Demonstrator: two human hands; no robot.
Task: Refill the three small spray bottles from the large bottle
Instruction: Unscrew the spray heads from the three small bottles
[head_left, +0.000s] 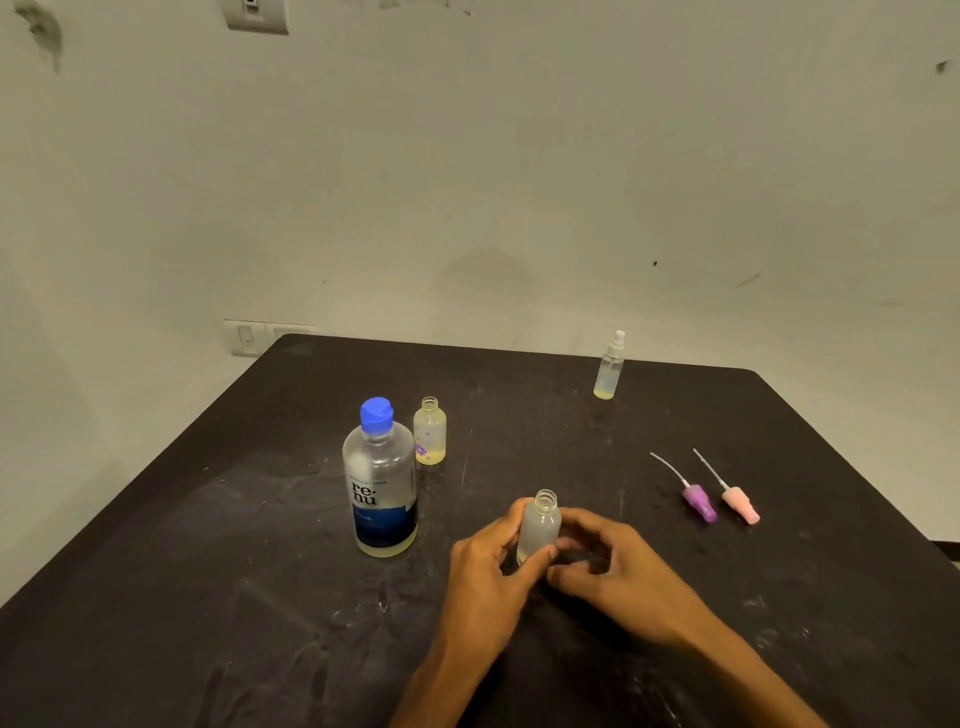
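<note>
The large bottle (382, 483), clear with a blue label and a blue cap on, stands upright on the black table (208, 545). Just behind it to the right stands an uncapped small bottle with purple flowers (429, 431), a little yellowish liquid at its bottom. My left hand (488, 566) grips a frosted small bottle (540, 527), uncapped and upright, near the table's middle. My right hand (608, 561) is beside that bottle with fingers curled; its fingertips touch the bottle's lower right side. A third small bottle (609, 366) with its white sprayer on stands far back right.
Two loose sprayer heads with dip tubes lie on the right of the table: a purple sprayer head (698, 501) and a pink sprayer head (740, 503). The wall runs close behind the table, with a wall switch plate (247, 338) at the table's back left corner.
</note>
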